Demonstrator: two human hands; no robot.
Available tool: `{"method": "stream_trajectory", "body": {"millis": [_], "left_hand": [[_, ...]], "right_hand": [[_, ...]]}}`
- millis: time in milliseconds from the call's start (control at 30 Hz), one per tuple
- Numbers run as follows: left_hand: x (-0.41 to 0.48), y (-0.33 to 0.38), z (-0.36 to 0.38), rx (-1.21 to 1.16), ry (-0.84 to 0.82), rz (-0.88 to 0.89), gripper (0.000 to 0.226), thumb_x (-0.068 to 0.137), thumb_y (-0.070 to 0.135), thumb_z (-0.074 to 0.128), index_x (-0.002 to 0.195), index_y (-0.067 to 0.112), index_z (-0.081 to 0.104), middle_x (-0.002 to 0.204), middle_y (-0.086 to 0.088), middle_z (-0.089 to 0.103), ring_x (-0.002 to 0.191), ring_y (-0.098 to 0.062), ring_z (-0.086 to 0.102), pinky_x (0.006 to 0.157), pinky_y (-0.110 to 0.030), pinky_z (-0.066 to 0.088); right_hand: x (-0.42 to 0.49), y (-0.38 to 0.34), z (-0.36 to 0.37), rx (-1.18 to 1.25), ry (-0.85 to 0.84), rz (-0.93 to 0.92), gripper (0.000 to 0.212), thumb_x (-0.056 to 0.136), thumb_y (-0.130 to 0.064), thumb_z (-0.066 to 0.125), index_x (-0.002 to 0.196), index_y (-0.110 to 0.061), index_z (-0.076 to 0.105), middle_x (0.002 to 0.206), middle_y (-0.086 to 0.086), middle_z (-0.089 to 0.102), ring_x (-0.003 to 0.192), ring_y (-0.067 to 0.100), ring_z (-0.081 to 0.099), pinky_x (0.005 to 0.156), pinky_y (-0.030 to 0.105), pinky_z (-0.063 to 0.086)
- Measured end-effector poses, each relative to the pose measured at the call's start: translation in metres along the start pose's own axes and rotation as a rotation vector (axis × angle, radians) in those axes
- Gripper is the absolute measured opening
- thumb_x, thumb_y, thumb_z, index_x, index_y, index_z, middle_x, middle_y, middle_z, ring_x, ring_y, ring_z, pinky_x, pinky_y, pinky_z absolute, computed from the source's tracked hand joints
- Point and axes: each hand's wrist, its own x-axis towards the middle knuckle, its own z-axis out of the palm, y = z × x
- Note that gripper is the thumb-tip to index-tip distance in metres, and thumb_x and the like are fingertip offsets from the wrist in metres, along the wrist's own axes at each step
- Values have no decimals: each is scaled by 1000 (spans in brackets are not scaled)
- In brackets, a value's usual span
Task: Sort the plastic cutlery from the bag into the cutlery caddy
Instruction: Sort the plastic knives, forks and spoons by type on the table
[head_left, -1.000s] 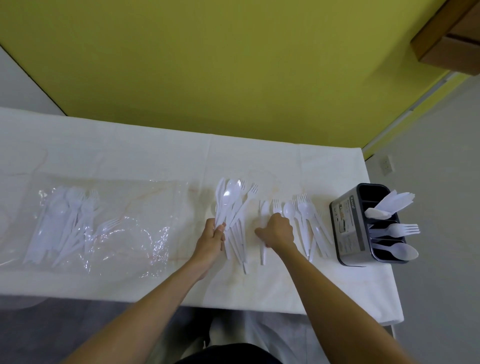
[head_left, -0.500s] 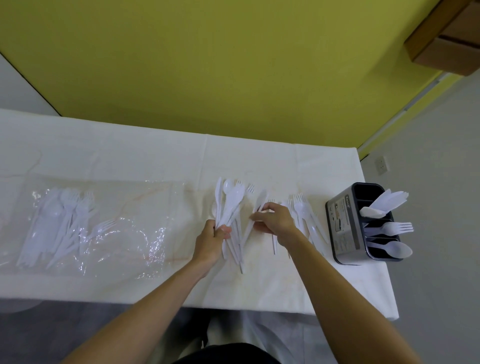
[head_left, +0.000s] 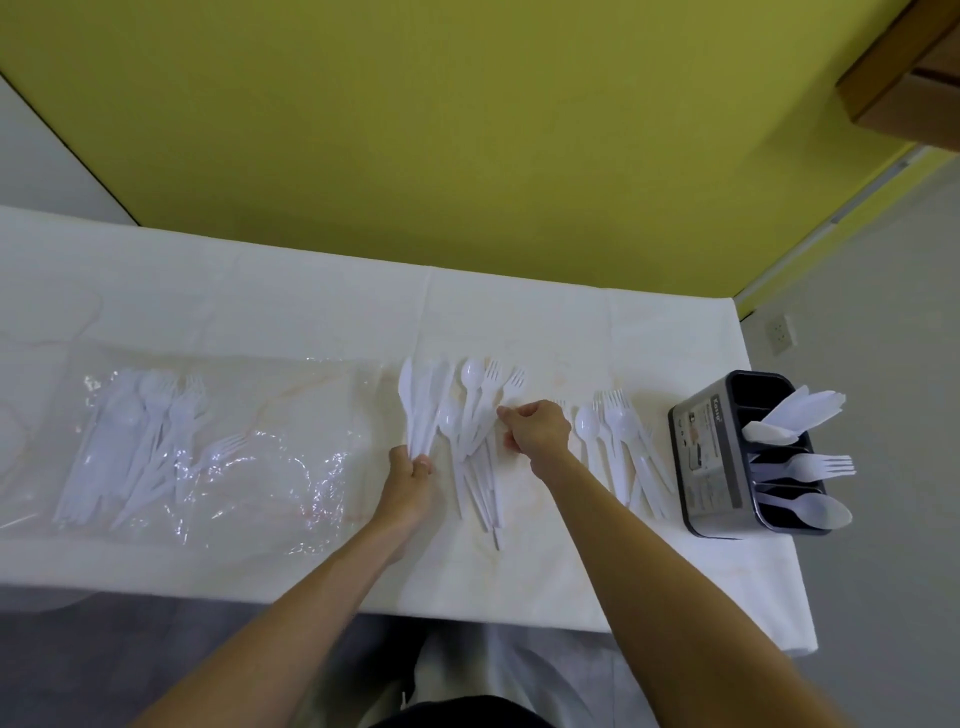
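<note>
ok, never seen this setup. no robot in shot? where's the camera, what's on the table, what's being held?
No robot here: a person works with bare hands. The single view comes from a wide-angle camera on their head, looking down at the table. On the left lies a clear bag with white plastic cutlery inside. In the middle is a loose pile of spoons and forks, and further right a second pile. At the table's right end is a dark caddy with knives, forks and spoons in separate compartments. The left hand grips a bundle of more knives by the handles. The right hand has its fingers curled at one fork of the middle pile. Whether it has hold of it, I cannot tell.
</note>
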Motion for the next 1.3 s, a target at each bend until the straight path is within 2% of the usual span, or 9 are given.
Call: {"method": "stream_trajectory", "body": {"millis": [167, 300, 467, 600, 767, 900, 1067, 1167, 1300], "left_hand": [[0, -8, -10, -21, -46, -4, 30, 102, 38, 28, 114, 12, 37, 86, 3, 43, 76, -14, 43, 83, -34, 41], [1, -9, -14, -22, -63, 12, 29, 102, 38, 29, 113, 11, 35, 85, 2, 41, 78, -16, 41, 81, -34, 39], [5, -7, -16, -61, -48, -4, 25, 102, 35, 32, 110, 12, 36, 84, 2, 42, 71, -14, 40, 79, -34, 39], [7, -4, -13, -80, -56, -23, 25, 102, 33, 33, 109, 10, 39, 83, 2, 43, 67, -14, 40, 75, -30, 38], [3, 3, -7, -121, -26, -16, 19, 103, 25, 33, 106, 10, 43, 87, 3, 50, 67, -11, 48, 65, -21, 39], [0, 6, -5, -150, -1, -38, 18, 104, 24, 30, 106, 11, 41, 84, 5, 49, 68, -10, 47, 61, -20, 35], [0, 2, -9, -145, 19, -38, 17, 104, 25, 31, 102, 10, 40, 84, 3, 47, 64, -11, 43, 59, -23, 35], [0, -1, -14, -162, 26, -50, 16, 103, 24, 32, 98, 10, 39, 83, 3, 47, 60, -12, 41, 57, -23, 34], [-1, -4, -20, -146, -3, -53, 14, 103, 20, 32, 98, 9, 39, 81, 2, 45, 59, -13, 39, 57, -23, 34]], "right_hand": [[6, -10, 21, -155, 35, -31, 41, 82, -44, 71, 78, -10, 49, 74, 6, 53, 65, 21, 52, 49, 22, 34], [10, -15, 29, -221, 55, -35, 47, 78, -46, 75, 98, -11, 51, 89, 4, 54, 80, 23, 55, 59, 27, 40], [16, -14, 21, -223, 67, -26, 38, 85, -20, 67, 56, -12, 43, 57, 2, 44, 51, 18, 43, 47, 21, 31], [10, -9, 1, -182, 119, -33, 36, 80, -14, 63, 54, -15, 39, 62, 8, 44, 59, 21, 42, 57, 27, 35], [-1, 8, -28, -416, 174, -105, 21, 83, -17, 67, 73, -12, 49, 70, 4, 48, 64, 20, 45, 55, 24, 33], [-14, 4, -11, -540, 249, -320, 24, 89, -24, 62, 109, -11, 55, 105, 0, 54, 97, 20, 53, 69, 28, 39], [-17, -17, 37, -618, 48, -302, 18, 88, -30, 60, 85, -13, 55, 87, 1, 54, 74, 21, 53, 58, 26, 34], [-15, -17, 46, -583, 17, -195, 27, 83, -16, 57, 65, -15, 37, 66, 1, 42, 53, 18, 39, 46, 24, 24], [-17, -19, 29, -402, 78, -133, 33, 80, -14, 57, 54, -16, 36, 51, -3, 36, 43, 14, 34, 46, 20, 24]]}}
